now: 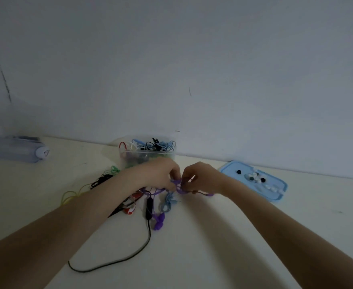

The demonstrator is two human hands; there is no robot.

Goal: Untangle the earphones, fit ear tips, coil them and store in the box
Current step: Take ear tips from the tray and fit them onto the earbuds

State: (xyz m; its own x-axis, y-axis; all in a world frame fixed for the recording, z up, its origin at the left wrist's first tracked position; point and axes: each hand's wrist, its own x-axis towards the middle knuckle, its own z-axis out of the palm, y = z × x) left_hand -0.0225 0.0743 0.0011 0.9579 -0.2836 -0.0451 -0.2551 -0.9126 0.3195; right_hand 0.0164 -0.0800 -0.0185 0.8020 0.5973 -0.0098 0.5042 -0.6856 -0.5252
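Both hands, the left hand and the right hand, pinch the purple earphones just above the counter, fingers tight on the cord. I think the untangling step is on; next, pull the knot loose gently.

We look from the head, forward and down over the table. The wall fills our upper view, close ahead.

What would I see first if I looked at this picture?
Two hands, the left hand and the right hand, meet in the middle and pinch a tangled purple cord. Behind them a clear box stuffed with colourful earphones stands by the wall. On the right lies a blue tray with little ear tips.
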